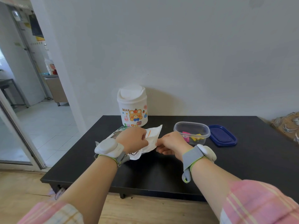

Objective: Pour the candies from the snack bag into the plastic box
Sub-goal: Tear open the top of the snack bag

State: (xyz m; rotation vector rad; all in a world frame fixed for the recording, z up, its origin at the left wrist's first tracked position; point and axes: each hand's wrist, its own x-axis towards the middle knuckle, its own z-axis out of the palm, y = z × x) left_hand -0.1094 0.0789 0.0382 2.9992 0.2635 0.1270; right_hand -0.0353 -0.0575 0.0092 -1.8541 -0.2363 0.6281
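Crinkled snack bag [152, 135]; clear rounded plastic box [191, 131]

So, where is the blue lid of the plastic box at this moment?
In the head view the blue lid lies flat on the black table, on the right side, directly to the right of the plastic box.

Pink plaid sleeves [258, 202] with cream stripes end mid-forearm. Behind the left hand [132, 139] and right hand [171, 143], grey straps [190, 157] edged lime green each carry a rounded white pod [109, 147].
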